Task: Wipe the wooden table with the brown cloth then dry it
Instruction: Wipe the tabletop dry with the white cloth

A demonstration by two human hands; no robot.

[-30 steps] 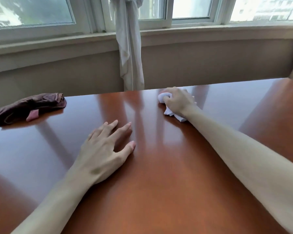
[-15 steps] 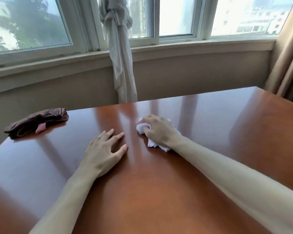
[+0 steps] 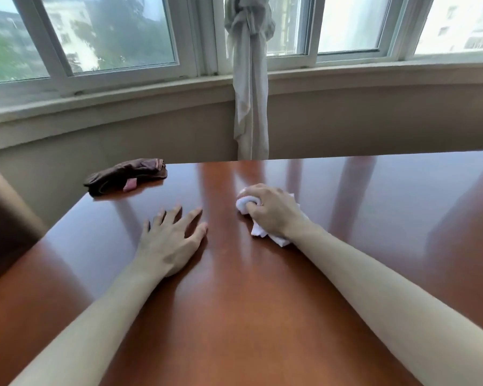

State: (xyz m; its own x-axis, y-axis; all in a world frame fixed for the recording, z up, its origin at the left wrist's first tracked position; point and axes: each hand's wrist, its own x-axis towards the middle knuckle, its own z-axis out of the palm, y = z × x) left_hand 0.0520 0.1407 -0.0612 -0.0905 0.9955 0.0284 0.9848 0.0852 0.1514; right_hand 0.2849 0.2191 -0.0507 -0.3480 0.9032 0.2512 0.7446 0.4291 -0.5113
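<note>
- The right hand (image 3: pixel 273 211) is gripping a crumpled white tissue (image 3: pixel 258 232), fingers curled over the wad and pressing it to the table (image 3: pixel 262 316); the left hand (image 3: pixel 169 238) is lying flat with fingers spread, holding nothing.
- The cloth (image 3: pixel 126 176) is lying bunched at the far left corner of the table, well apart from both hands, with a pink tag showing.
- The left hand is resting palm down just left of the table's middle, seemingly bracing.
- The right hand is working the tissue just right of it, so the drying step appears to be under way.
- Drying well probably means keeping the wad flat under the palm, pressing evenly, overlapping strokes, and covering the glossy areas toward the edges too.
- A knotted curtain (image 3: pixel 250 87) is hanging behind the table.
</note>
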